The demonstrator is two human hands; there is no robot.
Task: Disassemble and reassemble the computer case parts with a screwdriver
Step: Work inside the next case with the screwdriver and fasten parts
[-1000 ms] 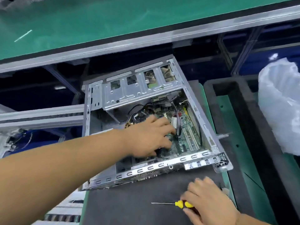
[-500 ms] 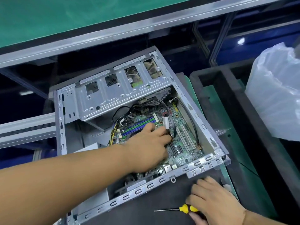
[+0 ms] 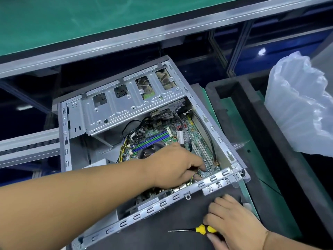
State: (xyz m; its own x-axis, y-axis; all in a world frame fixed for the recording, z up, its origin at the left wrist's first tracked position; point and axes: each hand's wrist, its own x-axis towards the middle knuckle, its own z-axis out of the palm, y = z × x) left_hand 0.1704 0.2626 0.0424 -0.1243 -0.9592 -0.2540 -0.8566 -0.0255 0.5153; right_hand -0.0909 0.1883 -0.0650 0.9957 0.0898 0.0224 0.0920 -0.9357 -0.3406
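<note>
yellow-handled screwdriver (image 3: 201,230) in right hand (image 3: 234,224)'s curled grip on mat.

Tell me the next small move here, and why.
Probably bring the screwdriver up into the computer case. The right hand already holds its handle on the mat, while the left hand is down on the motherboard near the front rail, seemingly at a spot.

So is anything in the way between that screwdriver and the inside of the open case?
Yes: the case's near metal rail lies between the screwdriver, held by the right hand, and the motherboard. The left hand also covers the board's near part.
</note>
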